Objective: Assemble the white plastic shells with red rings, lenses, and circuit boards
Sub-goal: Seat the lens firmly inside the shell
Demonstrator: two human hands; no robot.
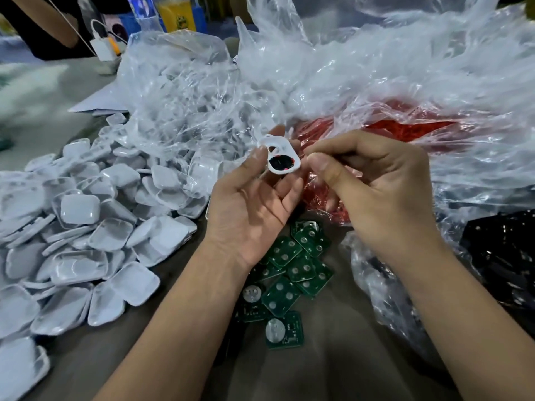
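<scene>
My left hand (254,198) pinches a white plastic shell (280,157) between thumb and fingers, above the middle of the table. A dark lens with a thin red ring round it sits in the shell's lower opening; the upper opening is bare. My right hand (373,180) is just right of the shell, fingers curled, thumb and forefinger tips close to the shell's edge; whether they hold anything I cannot tell. Green circuit boards (292,270) lie in a loose heap below my hands. A clear bag of red rings (405,125) lies behind my right hand.
A big pile of white shells (86,227) covers the left of the table, spilling from a clear plastic bag (179,105). A bag of black parts (503,250) lies at the right. Bottles, a white charger and another person's arm are at the far left.
</scene>
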